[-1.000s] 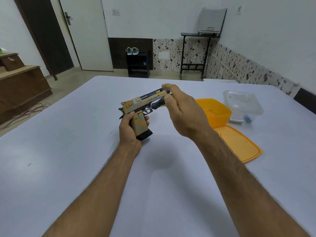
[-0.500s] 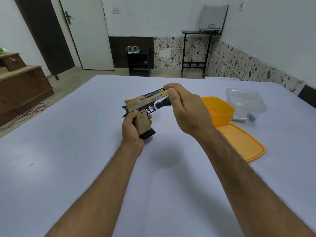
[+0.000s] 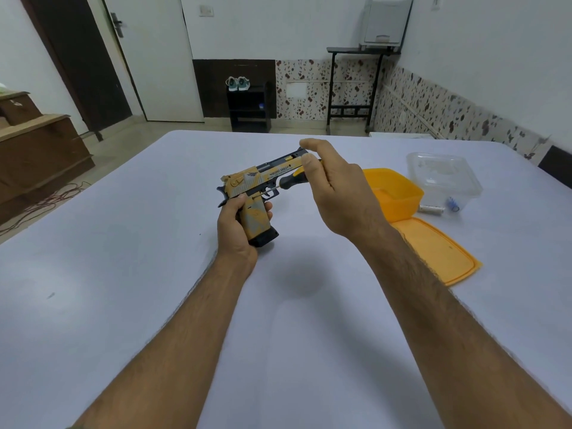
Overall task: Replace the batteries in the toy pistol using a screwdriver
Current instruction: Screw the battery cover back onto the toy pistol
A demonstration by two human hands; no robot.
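Presently: one toy pistol point(image 3: 263, 181), one screwdriver point(image 3: 291, 180), one orange tub point(image 3: 399, 196), one orange lid point(image 3: 433, 246), one clear box point(image 3: 442, 174), all toward the worktop's point(image 3: 123, 274) right edge or centre. Clear box: contents too blurred to name. Left hand point(image 3: 235, 230), grip wrapped round the pistol's handle above the centre. Right hand point(image 3: 337, 193), grip pinching the screwdriver, tip at the pistol's frame above the handle.

Domestic room: shoes point(image 3: 237, 83) on a low black shelf point(image 3: 249, 108), wooden cabinet point(image 3: 40, 156), white door point(image 3: 148, 57), patterned wall tiles point(image 3: 309, 88).
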